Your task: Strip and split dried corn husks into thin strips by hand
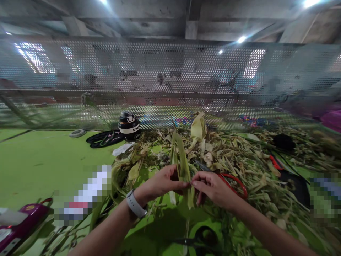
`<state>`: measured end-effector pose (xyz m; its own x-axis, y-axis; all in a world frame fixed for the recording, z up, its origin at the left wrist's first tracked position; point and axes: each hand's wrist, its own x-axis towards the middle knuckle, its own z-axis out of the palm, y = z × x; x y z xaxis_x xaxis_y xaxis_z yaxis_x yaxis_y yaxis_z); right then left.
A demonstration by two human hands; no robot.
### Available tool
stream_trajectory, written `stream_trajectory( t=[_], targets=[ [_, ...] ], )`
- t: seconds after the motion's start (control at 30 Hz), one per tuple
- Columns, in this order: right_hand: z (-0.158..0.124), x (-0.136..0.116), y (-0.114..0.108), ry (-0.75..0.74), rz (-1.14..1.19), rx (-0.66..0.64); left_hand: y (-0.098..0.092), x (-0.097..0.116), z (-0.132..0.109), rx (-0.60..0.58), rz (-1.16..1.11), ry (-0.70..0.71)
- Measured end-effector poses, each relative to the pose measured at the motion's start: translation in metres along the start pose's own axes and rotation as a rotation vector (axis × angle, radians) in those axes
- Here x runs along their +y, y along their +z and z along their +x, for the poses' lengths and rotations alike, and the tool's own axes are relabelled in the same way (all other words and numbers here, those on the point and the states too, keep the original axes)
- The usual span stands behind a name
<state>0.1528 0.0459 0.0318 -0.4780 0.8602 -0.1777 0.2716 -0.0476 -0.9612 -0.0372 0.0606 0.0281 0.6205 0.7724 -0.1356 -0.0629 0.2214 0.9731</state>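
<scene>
My left hand, with a white watch band at the wrist, is closed around a folded strip of green-yellow corn husk that stands upright in front of me. My right hand pinches the same strip near its lower part, the fingertips of both hands almost meeting. Just behind my right hand lie scissors with red handles, their blades partly covered. Below the hands, dark-handled scissors rest on the green tabletop. A broad pale husk stands up from the pile beyond.
Dry husks in a heap spread across the middle and right. A black jar-like container, a black pouch and a pale ring sit at back left. At lower left is a purple device. Perforated metal screens the back.
</scene>
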Motion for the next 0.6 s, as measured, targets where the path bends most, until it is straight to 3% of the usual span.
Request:
stream_trajectory(
  t=[0.37,0.5,0.6],
  targets=[
    [0.001,0.002,-0.009,-0.136,-0.175,0.033,-0.002,0.003,-0.002,-0.11,0.021,-0.085],
    [0.007,0.004,-0.032,-0.22,-0.376,0.233,-0.001,0.011,-0.011,-0.259,0.031,-0.151],
    [0.015,0.012,-0.064,-0.147,-0.514,0.45,-0.003,0.017,-0.025,-0.427,0.043,-0.211]
  ],
)
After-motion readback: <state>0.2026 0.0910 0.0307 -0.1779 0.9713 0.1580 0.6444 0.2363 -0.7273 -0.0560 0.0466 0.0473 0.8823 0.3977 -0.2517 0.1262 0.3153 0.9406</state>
